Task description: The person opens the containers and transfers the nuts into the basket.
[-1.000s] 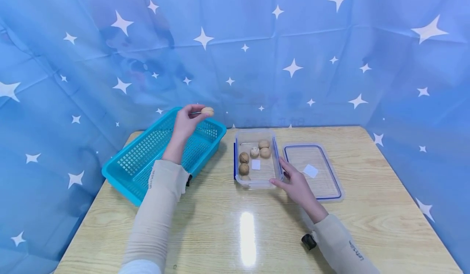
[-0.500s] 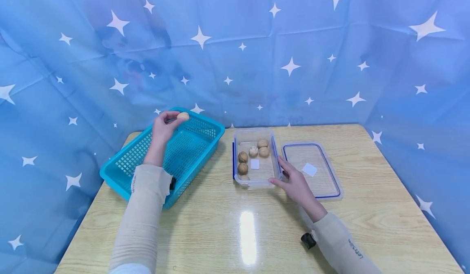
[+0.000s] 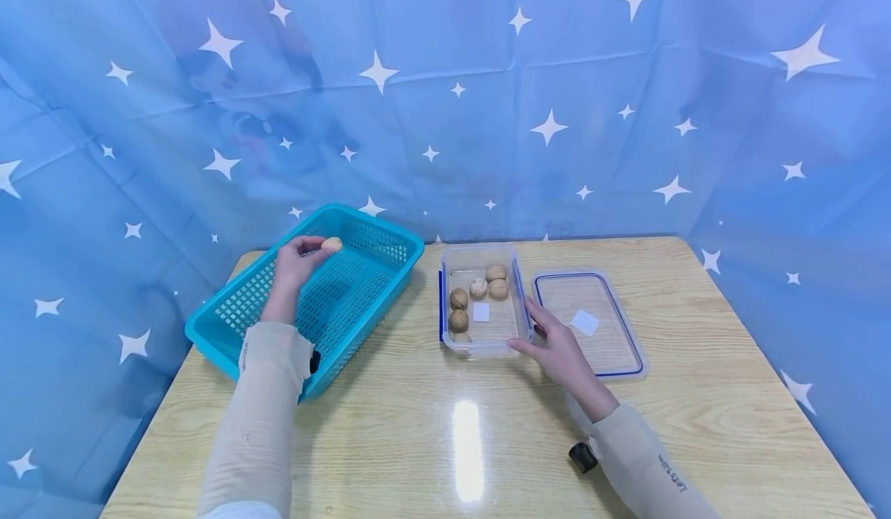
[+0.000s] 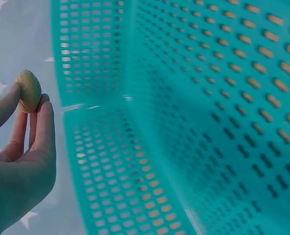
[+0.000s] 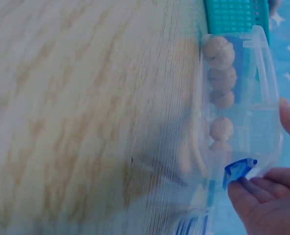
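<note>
A light tan walnut is pinched in my left hand, between thumb and fingertips. That hand is over the turquoise plastic basket, whose visible floor holds nothing. In the left wrist view the walnut sits upright at the fingertips beside the basket wall. My right hand grips the near right corner of a clear plastic container, thumb at the front rim and fingers along the side. In the right wrist view its fingers touch a blue latch. Several walnuts lie inside the container.
A clear lid with a blue seal lies flat to the right of the container. The wooden table carries everything. Behind it hangs a blue curtain with white stars.
My left hand has moved left and lower over the basket, still pinching the walnut. The right hand stays on the container, and the head view has shifted slightly.
</note>
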The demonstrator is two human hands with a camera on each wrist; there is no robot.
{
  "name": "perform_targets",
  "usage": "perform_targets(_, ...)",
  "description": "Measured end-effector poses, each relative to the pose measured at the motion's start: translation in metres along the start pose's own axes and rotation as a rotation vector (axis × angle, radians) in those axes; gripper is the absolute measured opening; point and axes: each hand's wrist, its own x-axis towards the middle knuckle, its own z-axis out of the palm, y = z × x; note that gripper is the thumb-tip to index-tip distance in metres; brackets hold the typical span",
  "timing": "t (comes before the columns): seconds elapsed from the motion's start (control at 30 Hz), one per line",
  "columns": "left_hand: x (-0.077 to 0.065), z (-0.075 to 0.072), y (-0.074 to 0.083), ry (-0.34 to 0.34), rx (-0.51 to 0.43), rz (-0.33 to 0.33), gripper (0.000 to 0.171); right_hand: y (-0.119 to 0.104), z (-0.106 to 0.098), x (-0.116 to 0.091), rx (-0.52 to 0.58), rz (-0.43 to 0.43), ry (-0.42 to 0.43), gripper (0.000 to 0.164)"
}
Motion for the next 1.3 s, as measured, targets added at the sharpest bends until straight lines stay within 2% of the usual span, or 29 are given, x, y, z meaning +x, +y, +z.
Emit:
perform_targets(0.2, 0.002, 0.004, -0.023, -0.077, 0.047, -0.039, 0.049, -0.001, 0.001, 0.000, 0.002, 0.021, -0.008, 0.083)
perform_targets(0.57, 0.004, 0.004, -0.043, -0.195, 0.159, -0.078, 0.048, -0.003, -0.001, 0.000, 0.008, 0.016, -0.007, 0.082)
perform_targets(0.77, 0.005, 0.003, -0.054, -0.231, 0.211, -0.080, 0.053, -0.005, 0.000, 0.001, -0.002, 0.030, -0.008, 0.082)
perform_targets(1.07, 0.005, 0.005, -0.058, -0.302, 0.240, -0.099, 0.053, -0.006, 0.000, 0.000, -0.001, 0.032, -0.003, 0.081)
perform_targets(1.23, 0.003, 0.005, -0.057, -0.328, 0.314, -0.083, 0.050, -0.004, 0.000, 0.001, -0.004, 0.038, -0.006, 0.082)
perform_targets(1.3, 0.003, 0.005, -0.057, -0.340, 0.315, -0.082, 0.049, -0.004, 0.000, 0.001, -0.002, 0.045, -0.009, 0.082)
